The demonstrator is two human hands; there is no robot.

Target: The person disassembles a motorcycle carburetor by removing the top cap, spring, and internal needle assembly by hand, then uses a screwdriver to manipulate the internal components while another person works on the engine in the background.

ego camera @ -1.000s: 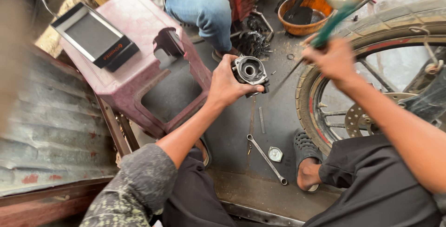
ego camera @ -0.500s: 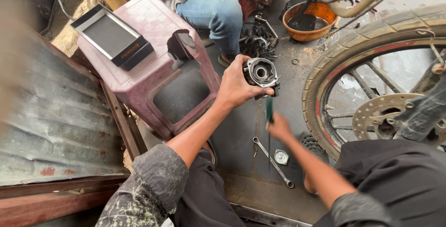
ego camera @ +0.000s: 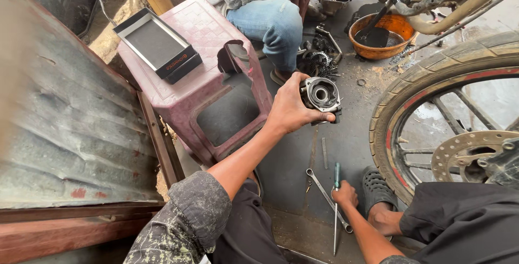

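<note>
The grey metal engine part (ego camera: 321,95), a squat casting with a round bore facing up, is held in the air above the dark, oily floor (ego camera: 292,172), gripped from the side by the left hand (ego camera: 292,110) with the thumb along its lower edge and the fingers wrapped behind it. It sits just right of the maroon plastic stool (ego camera: 200,80), whose seat carries an open, shallow black box (ego camera: 157,42) and has a broken cut-out at its near edge. Below the part, on the floor, lies a small coil spring (ego camera: 325,153), and nearer the person a long spanner (ego camera: 327,199) lies slantwise. The right hand (ego camera: 345,195) is down at the floor, closed around a screwdriver with a green handle (ego camera: 336,210), its shaft pointing toward the person, crossing just beside the spanner. Next to that hand is a foot in a dark sandal (ego camera: 376,194). To the right stands a motorcycle wheel (ego camera: 432,123) with a brake disc (ego camera: 470,153). Farther off, another person in blue jeans (ego camera: 270,23) sits behind the stool, beside a heap of greasy chain parts (ego camera: 319,58) and an orange bowl (ego camera: 386,37) with dark liquid. A corrugated metal sheet (ego camera: 59,118) fills the left side.
</note>
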